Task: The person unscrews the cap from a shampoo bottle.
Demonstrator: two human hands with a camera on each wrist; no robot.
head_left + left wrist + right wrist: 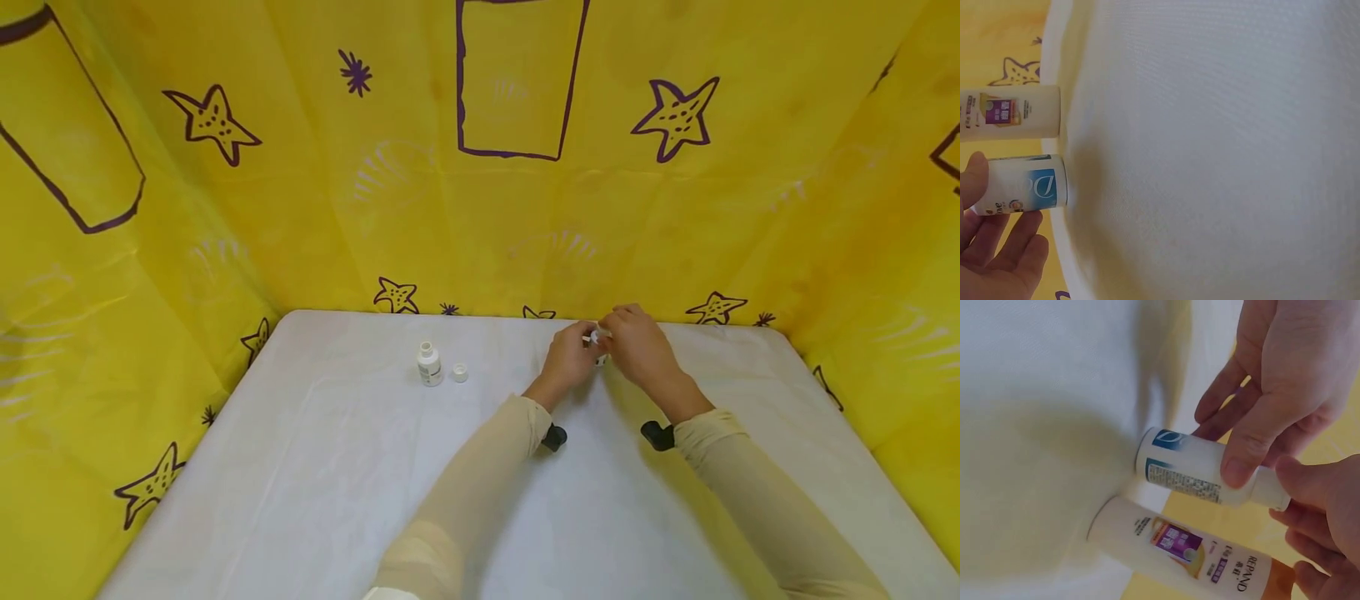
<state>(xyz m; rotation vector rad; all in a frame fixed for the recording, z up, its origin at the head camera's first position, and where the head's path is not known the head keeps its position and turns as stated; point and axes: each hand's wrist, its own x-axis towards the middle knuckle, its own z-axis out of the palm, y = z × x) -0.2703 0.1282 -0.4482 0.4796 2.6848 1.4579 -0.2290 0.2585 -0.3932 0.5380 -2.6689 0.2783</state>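
Note:
Near the table's far edge, my left hand (570,358) grips the body of a small white bottle (1175,469) with a blue label panel. My right hand (637,343) pinches the white cap (1269,489) at the bottle's top, thumb on one side and fingers on the other. The bottle stands upright, its base at the tabletop. Close beside it is a taller cream bottle (1194,550) with a purple label and an orange top, mostly hidden behind my hands in the head view.
Left of my hands, an uncapped white bottle (429,365) stands on the white table (352,483), with a loose white cap (460,372) just right of it. Yellow curtains (465,225) with starfish drawings hang along the back and both sides.

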